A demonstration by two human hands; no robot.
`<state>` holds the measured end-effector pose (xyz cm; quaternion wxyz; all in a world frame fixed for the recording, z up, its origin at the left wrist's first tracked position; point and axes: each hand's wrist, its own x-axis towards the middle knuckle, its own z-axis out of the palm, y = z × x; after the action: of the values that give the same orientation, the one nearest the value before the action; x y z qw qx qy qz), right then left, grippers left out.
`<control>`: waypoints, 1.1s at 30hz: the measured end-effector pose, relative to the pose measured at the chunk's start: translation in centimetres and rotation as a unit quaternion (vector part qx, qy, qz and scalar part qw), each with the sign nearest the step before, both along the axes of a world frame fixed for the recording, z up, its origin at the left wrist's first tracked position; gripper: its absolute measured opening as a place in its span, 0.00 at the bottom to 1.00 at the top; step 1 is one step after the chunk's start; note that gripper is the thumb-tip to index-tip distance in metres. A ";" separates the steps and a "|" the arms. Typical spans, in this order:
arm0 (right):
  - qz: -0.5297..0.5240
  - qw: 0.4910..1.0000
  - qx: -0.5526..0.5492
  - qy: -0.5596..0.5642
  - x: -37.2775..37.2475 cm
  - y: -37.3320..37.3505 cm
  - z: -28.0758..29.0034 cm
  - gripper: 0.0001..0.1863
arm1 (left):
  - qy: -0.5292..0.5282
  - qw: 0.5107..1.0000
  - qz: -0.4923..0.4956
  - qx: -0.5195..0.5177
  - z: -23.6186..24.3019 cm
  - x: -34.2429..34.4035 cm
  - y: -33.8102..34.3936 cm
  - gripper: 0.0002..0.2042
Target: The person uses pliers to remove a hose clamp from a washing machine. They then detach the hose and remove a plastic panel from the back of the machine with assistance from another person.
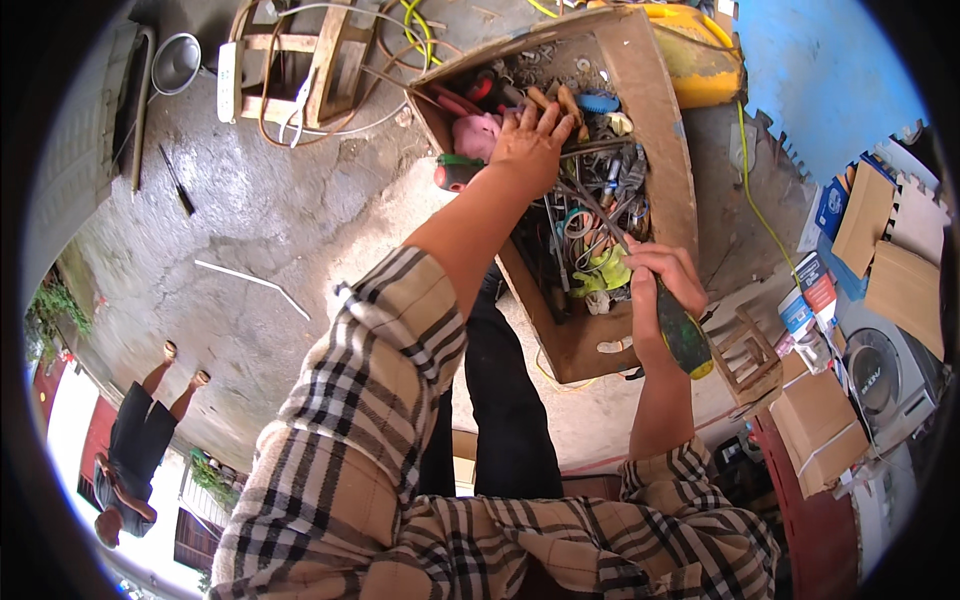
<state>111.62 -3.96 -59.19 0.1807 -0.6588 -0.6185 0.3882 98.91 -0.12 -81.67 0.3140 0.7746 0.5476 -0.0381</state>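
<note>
A wooden box (668,190) full of mixed tools and scraps sits in front of me. My left hand (530,148) reaches into its far left part, fingers spread over wooden handles (570,103) and beside a pink bundle (474,136). What lies under the palm is hidden. My right hand (668,275) is closed on a screwdriver with a worn green-and-black handle (684,335); its shaft points into the box. Near its tip lie a crumpled yellow-green piece (603,270) and loose metal tools. A blue brush-like piece (598,103) rests near the far side.
A green-and-red object (458,172) juts at the box's left edge. Left of it stand a wooden frame with cables (318,60) and a metal bowl (177,64). A yellow case (695,55), cardboard boxes (815,425) and a speaker (885,370) are right. Another person (140,440) stands far left.
</note>
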 end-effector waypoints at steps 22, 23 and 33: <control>0.038 0.997 0.072 0.019 -0.3 7.6 -6.9 0.08 | 0.010 0.961 -0.019 -0.276 4.3 0.5 1.5 0.17; 0.013 0.998 0.047 0.032 -0.2 6.9 -6.8 0.08 | 0.021 0.962 -0.018 -0.272 4.3 0.7 1.1 0.17; -0.089 0.996 -0.002 0.031 1.0 -0.1 -2.6 0.08 | 0.048 0.977 0.056 -0.200 4.4 2.1 -3.0 0.21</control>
<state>112.65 -4.06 -61.76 0.2324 -0.6995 -0.5506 0.3918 101.03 -3.09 -77.25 0.4373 0.6615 0.5862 -0.1661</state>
